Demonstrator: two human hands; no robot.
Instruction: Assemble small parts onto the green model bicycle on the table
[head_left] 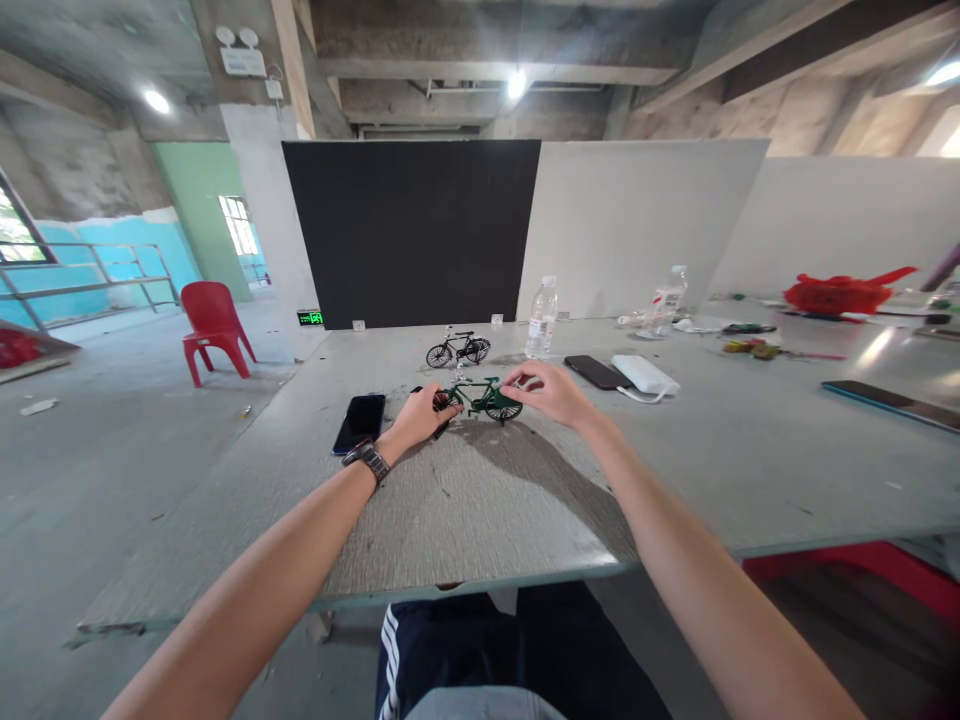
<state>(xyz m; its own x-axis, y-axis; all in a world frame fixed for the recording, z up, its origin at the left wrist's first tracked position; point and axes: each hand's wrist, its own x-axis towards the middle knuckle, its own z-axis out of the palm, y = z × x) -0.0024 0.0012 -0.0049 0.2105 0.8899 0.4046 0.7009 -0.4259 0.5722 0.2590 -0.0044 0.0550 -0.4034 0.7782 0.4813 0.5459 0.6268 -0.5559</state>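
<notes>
Hands at the green model bicycle (480, 398) mid-table (525, 500): my left hand (421, 414) pinches its front wheel, my right hand (547, 390) seemingly pinches the rear; grip detail small. Black model bicycle (458, 349) stands just behind.

A small metal model bicycle (480, 398) is dark green with black tyres, and a second model bicycle (458, 349) behind it is black, both on a worn grey tabletop (487, 500). A glossy black smartphone (360, 421) lies nearby, beside a dark-banded wristwatch (367, 460). Farther off are a moulded red plastic chair (215, 325), a matte black wall panel (409, 232), a clear plastic bottle (541, 318) and navy trousers with white stripes (420, 650).
</notes>
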